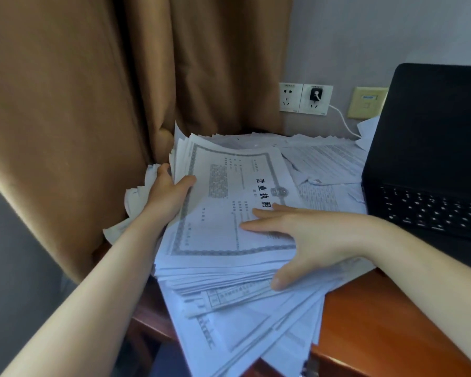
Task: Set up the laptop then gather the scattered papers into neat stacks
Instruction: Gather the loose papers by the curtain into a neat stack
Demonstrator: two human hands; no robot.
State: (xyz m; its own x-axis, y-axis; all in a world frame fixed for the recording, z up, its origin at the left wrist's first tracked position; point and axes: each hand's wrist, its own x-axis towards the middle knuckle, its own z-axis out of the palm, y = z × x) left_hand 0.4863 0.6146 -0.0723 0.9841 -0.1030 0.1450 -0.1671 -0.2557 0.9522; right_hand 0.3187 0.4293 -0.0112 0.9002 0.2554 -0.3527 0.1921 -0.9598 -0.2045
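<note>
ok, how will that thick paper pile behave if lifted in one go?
Probably floppy: the paper pile fans out past the desk edge. Likely sheds sheets, since they lie loose and misaligned. Looks thick, so probably heavy for one hand.

Dim, flat indoor light, cool bluish cast on the papers (215, 235), shadows soft and faint, slightly soft focus throughout, laptop (433, 131) nearly featureless black, wide-angle bending of the curtain (65, 104) at the left edge.

Open black laptop (430, 148) beside fanned white papers (218, 235) (untidily heaped).
</note>
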